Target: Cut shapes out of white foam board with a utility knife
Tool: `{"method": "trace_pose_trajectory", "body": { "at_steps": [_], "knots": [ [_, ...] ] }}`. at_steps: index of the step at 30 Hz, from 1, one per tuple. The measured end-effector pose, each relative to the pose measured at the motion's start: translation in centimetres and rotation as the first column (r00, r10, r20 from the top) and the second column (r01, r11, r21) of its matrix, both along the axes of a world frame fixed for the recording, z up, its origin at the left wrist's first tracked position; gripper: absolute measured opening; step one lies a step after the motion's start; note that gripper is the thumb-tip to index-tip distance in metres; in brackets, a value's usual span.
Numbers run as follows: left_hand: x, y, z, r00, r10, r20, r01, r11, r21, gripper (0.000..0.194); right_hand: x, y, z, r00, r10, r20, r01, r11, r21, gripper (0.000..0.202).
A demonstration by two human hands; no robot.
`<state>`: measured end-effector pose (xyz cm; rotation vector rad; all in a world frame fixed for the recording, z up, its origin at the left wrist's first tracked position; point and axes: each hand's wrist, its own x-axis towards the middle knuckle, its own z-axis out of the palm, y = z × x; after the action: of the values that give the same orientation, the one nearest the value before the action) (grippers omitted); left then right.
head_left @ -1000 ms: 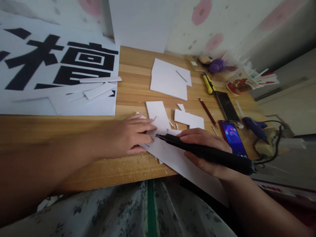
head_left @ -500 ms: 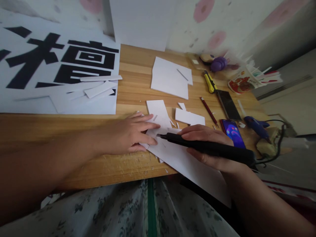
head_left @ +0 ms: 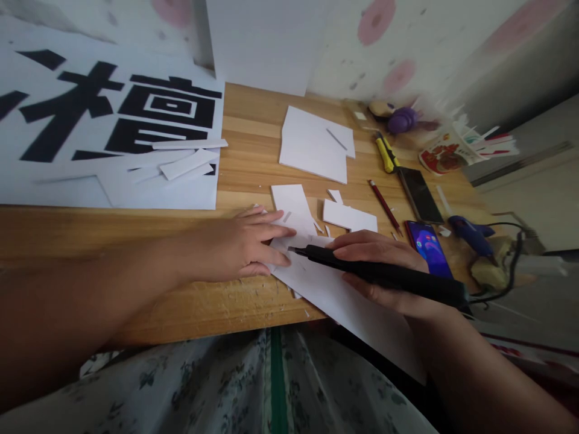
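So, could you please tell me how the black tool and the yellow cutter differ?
The black tool is gripped in the right hand, whereas the yellow cutter lies on the table, untouched. The black tool has a dark body; the yellow cutter is mostly yellow. The black tool points toward the left hand, while the yellow cutter lies farther back. Both are long and slim.
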<state>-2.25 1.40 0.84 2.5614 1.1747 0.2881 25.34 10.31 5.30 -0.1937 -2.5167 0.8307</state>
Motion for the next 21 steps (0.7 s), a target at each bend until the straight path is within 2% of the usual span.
{"method": "trace_pose_trajectory", "body": {
  "at_steps": [11, 21],
  "knots": [
    [0.1, -0.1, 0.1, 1.000, 0.016, -0.024, -0.017, 0.999, -0.028, 0.032, -0.2, -0.6, 0.6, 0.999, 0.014, 0.030, -0.016, 0.997, 0.069, 0.031],
    [0.5, -0.1, 0.3, 0.995, 0.078, -0.062, -0.085, 0.989, -0.120, 0.029, 0.6, -2.1, 0.3, 0.998, -0.065, 0.021, 0.063, 0.995, 0.081, 0.031]
  ]
}}
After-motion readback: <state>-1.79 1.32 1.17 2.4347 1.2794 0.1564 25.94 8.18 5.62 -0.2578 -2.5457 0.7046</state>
